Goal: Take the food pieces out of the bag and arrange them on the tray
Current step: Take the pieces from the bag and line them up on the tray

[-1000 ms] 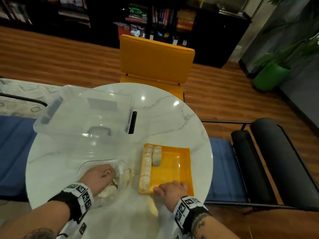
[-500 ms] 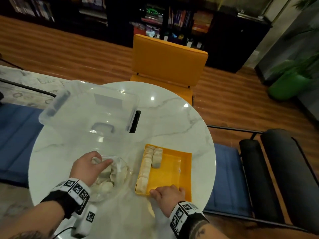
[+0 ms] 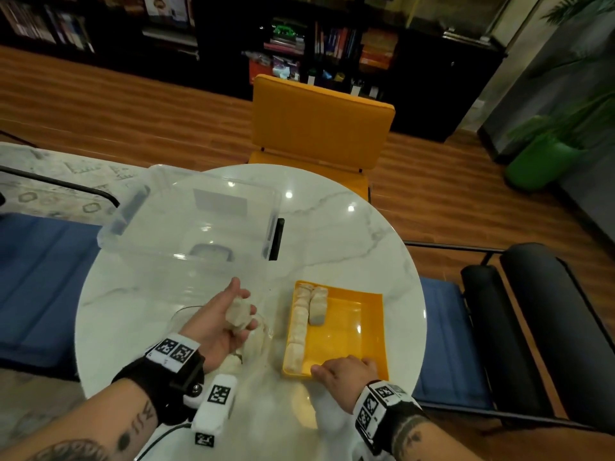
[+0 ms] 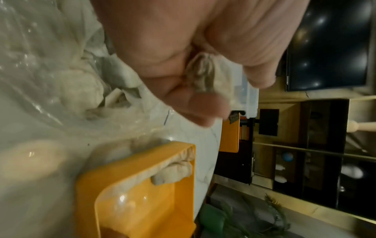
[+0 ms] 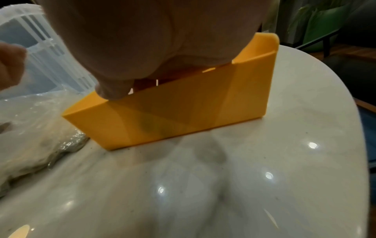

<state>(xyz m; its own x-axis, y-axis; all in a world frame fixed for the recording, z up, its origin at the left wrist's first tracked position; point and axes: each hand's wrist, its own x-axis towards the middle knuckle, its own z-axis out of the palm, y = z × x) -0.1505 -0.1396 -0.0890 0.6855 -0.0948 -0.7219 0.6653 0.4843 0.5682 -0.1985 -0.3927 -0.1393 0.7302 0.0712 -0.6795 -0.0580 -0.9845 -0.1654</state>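
Observation:
My left hand (image 3: 233, 314) is lifted above the clear plastic bag (image 3: 256, 344), its fingers curled round a pale dumpling (image 3: 239, 314). In the left wrist view the dumpling (image 4: 205, 75) sits pinched between thumb and fingers, with more pale pieces (image 4: 81, 87) left in the bag (image 4: 40, 56) below. The yellow tray (image 3: 369, 327) lies to the right on the white marble table, holding a row of dumplings (image 3: 299, 324) along its left side and a second short row (image 3: 317, 306). My right hand (image 3: 342, 371) grips the tray's near edge (image 5: 183, 109).
A clear plastic storage bin (image 3: 193, 221) stands at the back left of the round table (image 3: 349, 234). A yellow chair (image 3: 319, 124) is behind the table, a black chair (image 3: 532, 327) to the right. The tray's right half is bare.
My left hand has come up out of the bag with a dumpling in its fingers and moved slightly right. My right hand stays on the tray's near edge.

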